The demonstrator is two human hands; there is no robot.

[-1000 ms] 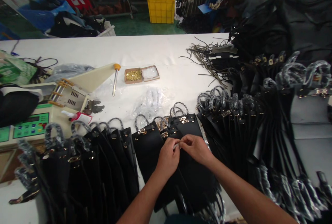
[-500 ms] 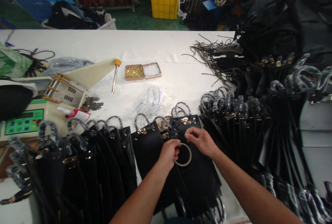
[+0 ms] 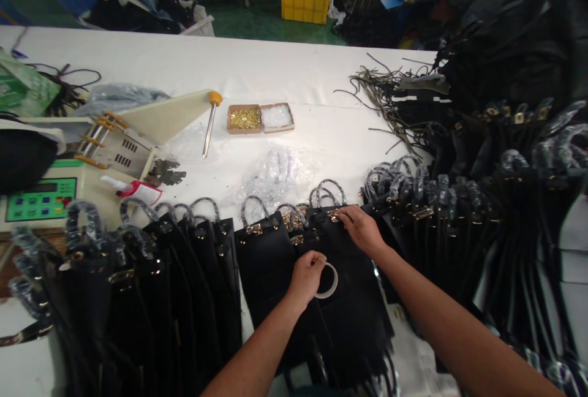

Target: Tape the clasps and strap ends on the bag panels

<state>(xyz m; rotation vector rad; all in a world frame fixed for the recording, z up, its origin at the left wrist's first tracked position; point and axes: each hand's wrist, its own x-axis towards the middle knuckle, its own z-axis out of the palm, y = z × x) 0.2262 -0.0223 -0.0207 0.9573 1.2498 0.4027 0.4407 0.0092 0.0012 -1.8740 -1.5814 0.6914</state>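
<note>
My left hand [image 3: 307,279] is closed in a pinch on the edge of a roll of pale tape [image 3: 335,280], holding it over the black handbags. At the upper right of one flat-lying black handbag [image 3: 349,274], my right hand [image 3: 362,230] has its fingertips drawn together against the gold clasp [image 3: 334,215]. Whether a small piece lies between those fingers is hidden. Another black handbag [image 3: 264,256] lies to the left, with its own gold clasp [image 3: 255,229] and wrapped handle showing.
Rows of black bags [image 3: 184,280] stand at left, and more bags [image 3: 427,231] at right. Beyond lie crumpled clear plastic [image 3: 273,170], a box of gold pieces [image 3: 244,119], a box of clear pieces [image 3: 277,117], a red-and-white bottle [image 3: 138,190] and a beige machine [image 3: 96,195].
My right hand has gone from the space above the tape roll to the handbag's clasp. My left hand still holds the tape roll, slightly lower. The whole view has shifted a little.
</note>
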